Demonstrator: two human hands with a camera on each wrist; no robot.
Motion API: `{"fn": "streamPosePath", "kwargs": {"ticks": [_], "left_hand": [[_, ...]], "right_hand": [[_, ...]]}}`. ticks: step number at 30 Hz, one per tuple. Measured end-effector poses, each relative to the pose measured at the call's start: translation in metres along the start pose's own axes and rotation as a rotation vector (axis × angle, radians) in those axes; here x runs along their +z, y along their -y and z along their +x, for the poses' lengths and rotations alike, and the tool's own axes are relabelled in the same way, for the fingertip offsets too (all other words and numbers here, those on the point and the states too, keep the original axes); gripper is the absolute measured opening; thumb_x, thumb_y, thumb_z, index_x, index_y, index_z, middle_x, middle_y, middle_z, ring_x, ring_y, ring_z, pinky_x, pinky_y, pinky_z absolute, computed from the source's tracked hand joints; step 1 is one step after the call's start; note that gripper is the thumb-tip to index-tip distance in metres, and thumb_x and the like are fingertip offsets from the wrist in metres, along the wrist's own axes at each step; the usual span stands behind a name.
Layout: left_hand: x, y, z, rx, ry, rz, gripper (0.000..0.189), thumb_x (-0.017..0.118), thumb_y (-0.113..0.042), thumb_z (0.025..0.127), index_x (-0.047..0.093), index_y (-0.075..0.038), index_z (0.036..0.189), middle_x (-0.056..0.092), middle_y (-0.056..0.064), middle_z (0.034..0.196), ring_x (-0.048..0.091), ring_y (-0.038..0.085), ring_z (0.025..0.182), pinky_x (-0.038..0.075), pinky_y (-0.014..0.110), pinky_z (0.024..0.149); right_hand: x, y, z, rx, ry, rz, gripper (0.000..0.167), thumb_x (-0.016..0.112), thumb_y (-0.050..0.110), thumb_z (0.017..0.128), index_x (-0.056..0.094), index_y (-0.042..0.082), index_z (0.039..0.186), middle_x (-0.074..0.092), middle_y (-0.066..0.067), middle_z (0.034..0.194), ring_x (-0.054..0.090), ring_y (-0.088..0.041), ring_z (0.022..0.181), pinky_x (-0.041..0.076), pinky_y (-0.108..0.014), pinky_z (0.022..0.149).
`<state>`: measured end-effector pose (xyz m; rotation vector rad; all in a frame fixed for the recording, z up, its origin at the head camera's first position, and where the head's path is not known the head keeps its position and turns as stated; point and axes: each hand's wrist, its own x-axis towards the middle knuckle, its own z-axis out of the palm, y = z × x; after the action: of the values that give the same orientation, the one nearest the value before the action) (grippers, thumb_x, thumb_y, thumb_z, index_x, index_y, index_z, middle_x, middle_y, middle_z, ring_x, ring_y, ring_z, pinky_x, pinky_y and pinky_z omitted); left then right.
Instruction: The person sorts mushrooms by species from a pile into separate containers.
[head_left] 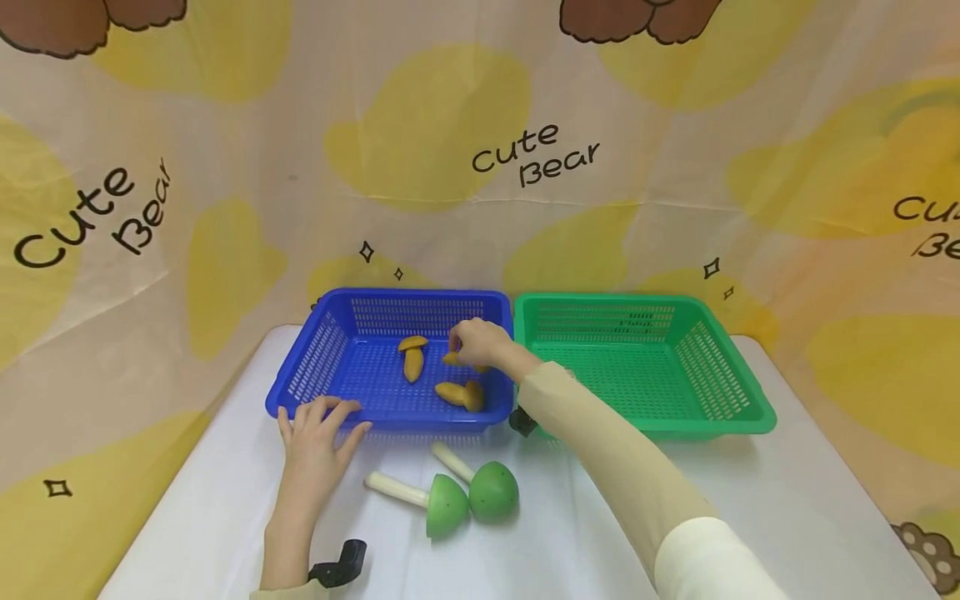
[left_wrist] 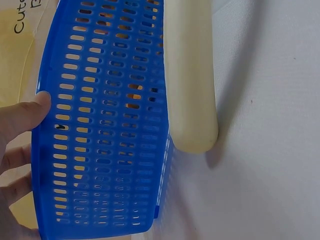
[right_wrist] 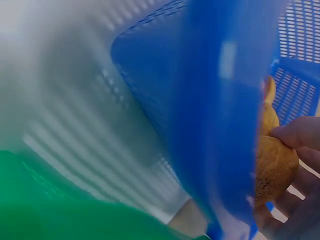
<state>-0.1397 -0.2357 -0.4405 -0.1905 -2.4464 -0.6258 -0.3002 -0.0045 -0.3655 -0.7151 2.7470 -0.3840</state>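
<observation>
Grips a yellow-brown mushroom with the right hand inside the blue basket, at its right end — and pinches the near rim with the left hand. Best done holding the rim steady — lifting straight up, clear of the neighbouring mushroom.

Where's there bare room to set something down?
The visible floor of the green basket is bare; so is the white table between the right sleeve and the table's right edge. The right half of the blue basket is crowded: the right hand holds a mushroom beside others.
</observation>
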Motion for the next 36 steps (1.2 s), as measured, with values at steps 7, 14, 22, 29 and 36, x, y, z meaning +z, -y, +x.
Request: {"fn": "streamPosePath", "kwargs": {"ticks": [7,14,22,29,36], "left_hand": [[0.000,0.000,0.001,-0.001,-0.001,0.000,0.024,0.077,-0.016,0.078,0.068,-0.010,0.100,0.060,0.014,0.102,0.048,0.040,0.107,0.010,0.079,0.104],[-0.002,-0.004,0.002,-0.007,0.000,0.000,0.025,0.079,-0.014,0.077,0.068,-0.008,0.100,0.060,0.015,0.102,0.048,0.040,0.107,0.011,0.079,0.104],[-0.003,-0.002,0.000,-0.010,0.001,0.006,0.024,0.078,-0.015,0.078,0.068,-0.010,0.099,0.060,0.015,0.103,0.048,0.041,0.106,0.011,0.079,0.104],[-0.003,-0.001,0.000,-0.005,0.002,0.005,0.025,0.078,-0.014,0.077,0.068,-0.009,0.099,0.060,0.015,0.103,0.048,0.041,0.107,0.011,0.080,0.104],[-0.001,0.000,0.000,-0.004,0.004,0.001,0.024,0.078,-0.016,0.078,0.068,-0.010,0.099,0.060,0.015,0.104,0.047,0.040,0.108,0.010,0.080,0.103]], "right_hand": [[0.010,-0.002,0.006,-0.005,0.020,-0.012,0.025,0.063,0.024,0.092,0.067,0.013,0.114,0.068,-0.004,0.116,0.065,-0.015,0.085,0.055,-0.030,0.079],[0.013,-0.003,0.006,-0.014,0.027,-0.034,0.025,0.060,0.022,0.094,0.066,0.013,0.116,0.068,-0.004,0.118,0.063,-0.018,0.100,0.054,-0.033,0.086],[0.018,-0.004,0.004,-0.016,0.048,-0.008,0.031,0.057,0.008,0.093,0.062,0.011,0.123,0.064,-0.007,0.126,0.058,-0.021,0.113,0.050,-0.036,0.097],[0.015,-0.005,-0.003,-0.065,0.008,-0.008,0.034,0.053,0.003,0.091,0.063,0.010,0.124,0.063,-0.006,0.128,0.056,-0.022,0.122,0.048,-0.037,0.103],[0.004,-0.003,-0.018,-0.105,-0.054,-0.017,0.034,0.055,0.003,0.088,0.066,0.013,0.119,0.066,-0.005,0.124,0.058,-0.022,0.121,0.049,-0.037,0.101]]}}
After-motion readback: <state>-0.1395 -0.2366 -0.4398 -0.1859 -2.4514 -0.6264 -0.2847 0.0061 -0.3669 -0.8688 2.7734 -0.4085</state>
